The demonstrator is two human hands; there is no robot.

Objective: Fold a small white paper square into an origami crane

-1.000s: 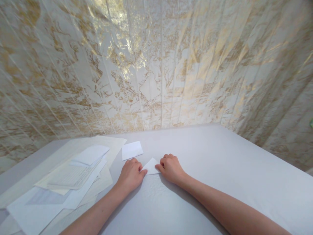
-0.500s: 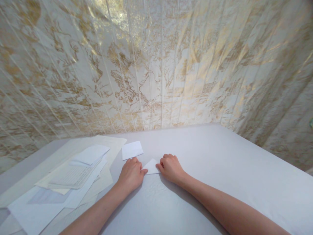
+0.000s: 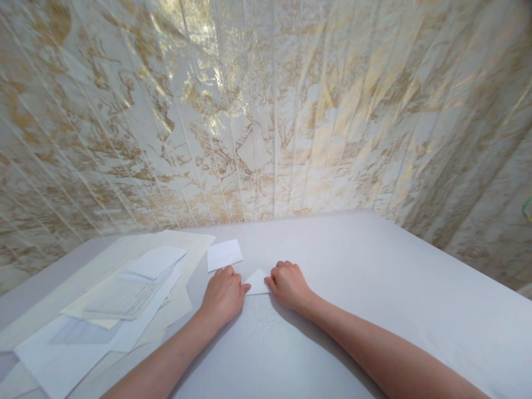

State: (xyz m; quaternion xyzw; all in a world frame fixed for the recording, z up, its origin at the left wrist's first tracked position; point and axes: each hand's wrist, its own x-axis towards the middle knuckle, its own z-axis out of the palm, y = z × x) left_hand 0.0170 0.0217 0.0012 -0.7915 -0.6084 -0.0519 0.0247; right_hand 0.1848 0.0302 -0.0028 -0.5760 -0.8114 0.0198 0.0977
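A small folded white paper lies on the white table between my two hands. My left hand has its fingers curled, with the thumb pressing the paper's left edge. My right hand is also curled, its thumb and fingertips pinching the paper's right edge. Both hands rest on the table top. A second small white paper rectangle lies flat just beyond my left hand, untouched.
A loose pile of white and cream sheets covers the table's left side, reaching its near left corner. A wall with gold-patterned covering rises right behind the table and wraps round on the right.
The hands have closed in slightly on the folded paper, so less of it shows between them. Nothing else has moved.
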